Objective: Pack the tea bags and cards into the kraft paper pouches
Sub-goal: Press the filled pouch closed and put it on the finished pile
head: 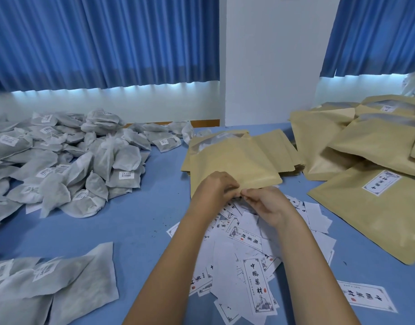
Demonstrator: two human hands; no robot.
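Note:
A kraft paper pouch point(234, 160) lies on top of a stack of empty pouches in the middle of the blue table. My left hand point(213, 188) and my right hand point(269, 205) both pinch its near edge, fingertips meeting there. Under my forearms lies a loose heap of white printed cards point(248, 254). A big pile of grey tea bags point(61, 160) covers the left side of the table. A few flat tea bags point(56, 285) lie at the near left.
Filled kraft pouches with white labels point(375, 202) are stacked at the right, with more behind them point(366, 127). One card point(366, 296) lies apart at the near right. Blue curtains and a white wall stand behind the table point(136, 219).

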